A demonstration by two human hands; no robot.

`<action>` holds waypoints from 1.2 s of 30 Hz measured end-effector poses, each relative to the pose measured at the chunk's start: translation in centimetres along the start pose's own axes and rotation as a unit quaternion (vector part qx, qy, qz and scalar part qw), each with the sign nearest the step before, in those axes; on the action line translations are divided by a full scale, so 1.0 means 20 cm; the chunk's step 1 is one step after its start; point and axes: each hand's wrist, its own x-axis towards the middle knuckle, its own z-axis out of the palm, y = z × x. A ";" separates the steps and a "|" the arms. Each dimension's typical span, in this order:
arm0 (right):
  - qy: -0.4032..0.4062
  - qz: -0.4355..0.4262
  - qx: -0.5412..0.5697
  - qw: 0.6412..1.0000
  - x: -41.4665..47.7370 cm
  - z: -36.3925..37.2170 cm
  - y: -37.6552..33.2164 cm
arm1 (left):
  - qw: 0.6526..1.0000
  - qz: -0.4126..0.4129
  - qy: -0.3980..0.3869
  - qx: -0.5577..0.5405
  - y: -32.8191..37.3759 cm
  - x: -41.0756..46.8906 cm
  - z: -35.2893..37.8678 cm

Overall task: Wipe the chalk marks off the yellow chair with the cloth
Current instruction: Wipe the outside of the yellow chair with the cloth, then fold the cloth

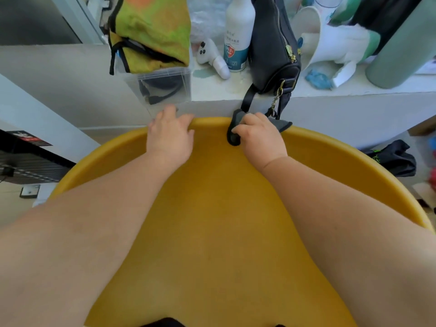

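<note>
The yellow chair point(217, 223) fills the lower half of the view, its curved backrest rim running across the middle. My left hand point(171, 135) grips the top of the rim, fingers curled over it. My right hand point(258, 135) holds a dark grey cloth point(236, 125) bunched against the rim just right of the left hand; one end of the cloth sticks out on the hand's far side. I see no chalk marks on the seat or backrest.
A white ledge point(330, 90) runs behind the chair. On it stand a black handbag point(273, 50) whose strap hangs near my right hand, a white bottle point(238, 36), a clear box point(165, 86) under a green-orange cloth point(153, 31), and a grey-green cylinder point(405, 50).
</note>
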 end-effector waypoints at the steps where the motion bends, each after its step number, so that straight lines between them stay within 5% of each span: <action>1: 0.026 0.001 0.030 0.999 -0.05 0.00 -0.04 | 0.999 -0.002 0.000 -0.049 0.05 -0.06 -0.02; 3: 0.068 0.013 0.091 0.993 -0.17 -0.05 -0.15 | 0.977 -0.042 -0.036 -0.205 0.14 -0.21 -0.07; 6: 0.085 0.045 0.162 0.982 -0.36 -0.23 -0.29 | 0.854 -0.178 -0.121 -0.474 0.28 -0.48 -0.20; 9: 0.070 0.072 0.203 0.974 -0.54 -0.45 -0.41 | 0.740 -0.254 -0.142 -0.606 0.39 -0.70 -0.39; 11: 0.045 0.084 0.236 0.967 -0.65 -0.61 -0.48 | 0.721 -0.260 -0.135 -0.628 0.47 -0.81 -0.53; 24: -0.065 0.165 0.333 0.926 -1.23 -1.65 -0.38 | 0.845 -0.124 -0.142 -0.501 1.07 -1.33 -1.26; 31: -0.178 0.112 0.210 0.955 -1.27 -1.80 -0.45 | 0.879 0.061 -0.160 -0.445 1.00 -1.50 -1.48; 36: -0.165 0.246 0.186 0.937 -1.42 -1.82 -0.57 | 0.908 0.055 -0.166 -0.380 0.73 -1.54 -1.47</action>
